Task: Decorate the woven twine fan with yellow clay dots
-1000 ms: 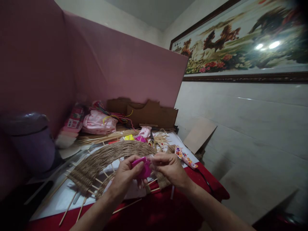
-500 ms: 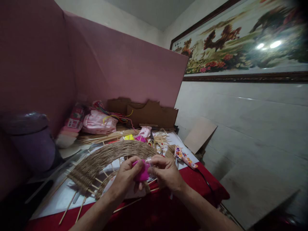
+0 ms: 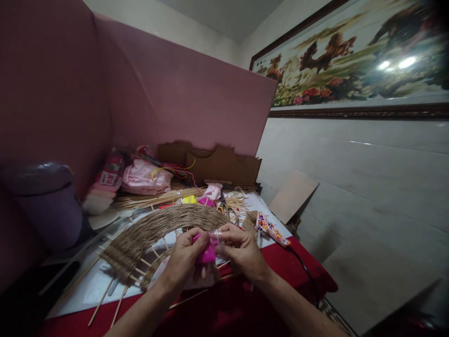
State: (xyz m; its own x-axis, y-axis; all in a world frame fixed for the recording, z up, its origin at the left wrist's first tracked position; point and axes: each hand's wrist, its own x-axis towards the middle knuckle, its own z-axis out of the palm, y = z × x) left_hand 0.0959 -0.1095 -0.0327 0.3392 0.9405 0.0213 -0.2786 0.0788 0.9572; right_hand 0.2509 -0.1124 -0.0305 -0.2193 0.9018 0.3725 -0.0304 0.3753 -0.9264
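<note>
A pink partition and a tiled wall with a framed painting enclose a table spread with red cloth and white sheet. Above its near edge a small pink piece is pinched between both hands, brought together: the left hand is clamped on its left side, the right hand on its right, where clear film shows. A woven arc on sticks lies from nine to twelve o'clock of the hands, scissors at twelve, a flowered glue gun at two. The film is probably best handled with fingertip pressure only, so that the piece is not crushed.
</note>
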